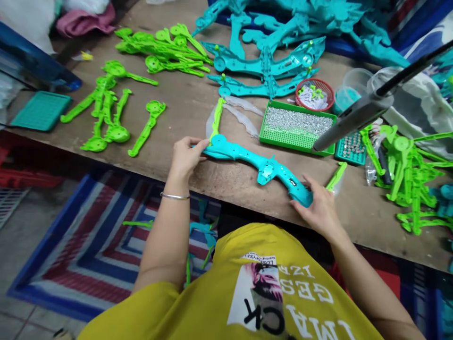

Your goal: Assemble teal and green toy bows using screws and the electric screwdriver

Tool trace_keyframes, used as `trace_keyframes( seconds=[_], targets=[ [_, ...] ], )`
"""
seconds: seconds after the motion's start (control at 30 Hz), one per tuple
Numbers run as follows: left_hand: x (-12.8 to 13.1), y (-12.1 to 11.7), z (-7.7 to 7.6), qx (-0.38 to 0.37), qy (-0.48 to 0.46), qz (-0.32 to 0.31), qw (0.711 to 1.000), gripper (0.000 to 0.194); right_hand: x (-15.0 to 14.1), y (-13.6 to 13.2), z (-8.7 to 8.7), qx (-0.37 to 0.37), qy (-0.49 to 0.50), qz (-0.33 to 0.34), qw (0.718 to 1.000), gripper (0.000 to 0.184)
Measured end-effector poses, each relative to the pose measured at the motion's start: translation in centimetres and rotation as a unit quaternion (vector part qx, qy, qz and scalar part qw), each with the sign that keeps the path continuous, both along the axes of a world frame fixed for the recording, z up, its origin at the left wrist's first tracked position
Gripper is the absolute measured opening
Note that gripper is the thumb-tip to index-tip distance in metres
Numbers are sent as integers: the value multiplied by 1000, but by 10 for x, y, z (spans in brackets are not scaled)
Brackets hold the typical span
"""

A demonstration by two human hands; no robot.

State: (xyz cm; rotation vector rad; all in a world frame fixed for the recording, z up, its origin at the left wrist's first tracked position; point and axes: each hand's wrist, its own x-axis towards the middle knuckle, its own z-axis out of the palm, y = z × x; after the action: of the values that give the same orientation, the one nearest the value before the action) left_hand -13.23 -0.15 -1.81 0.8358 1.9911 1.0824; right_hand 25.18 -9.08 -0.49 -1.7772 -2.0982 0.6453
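A teal plastic toy bow (244, 156) lies across the table's near edge in front of me. My left hand (187, 153) is closed on its left end, thumb on top, where a lime-green limb (217, 118) sticks out away from me. At the right end, my right hand (316, 200) grips the bow between thumb and fingers. Just past that hand, another lime-green limb (336, 175) points up and right. Translucent curved plastic pieces (244, 115) lie behind the bow's left half.
Behind the bow stands a green tray (297, 147) of small silvery metal pieces, with a red basket (314, 82) beyond. Teal bow halves (262, 66) are stacked at the back. Lime-green parts lie left (109, 108) and right (406, 165). A grey rod-like tool (347, 120) hangs over the tray.
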Motion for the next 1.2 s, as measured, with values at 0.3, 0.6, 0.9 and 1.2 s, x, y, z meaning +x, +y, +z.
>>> trace_keyframes(
  seconds=[0.3,0.6,0.9,1.2],
  targets=[
    [69,-60,5,-64,-225,-131,963,43,87,-10,22,-29,-156,-30,987,59],
    [92,-87,2,-48,-282,-99,953,59,-29,39,32,10,3,71,997,22],
    [93,-95,3,-44,-316,-100,942,63,-104,89,16,-104,-83,61,989,19],
    [96,-104,2,-42,-326,-86,941,64,-134,107,27,-20,64,142,988,28]
  ],
)
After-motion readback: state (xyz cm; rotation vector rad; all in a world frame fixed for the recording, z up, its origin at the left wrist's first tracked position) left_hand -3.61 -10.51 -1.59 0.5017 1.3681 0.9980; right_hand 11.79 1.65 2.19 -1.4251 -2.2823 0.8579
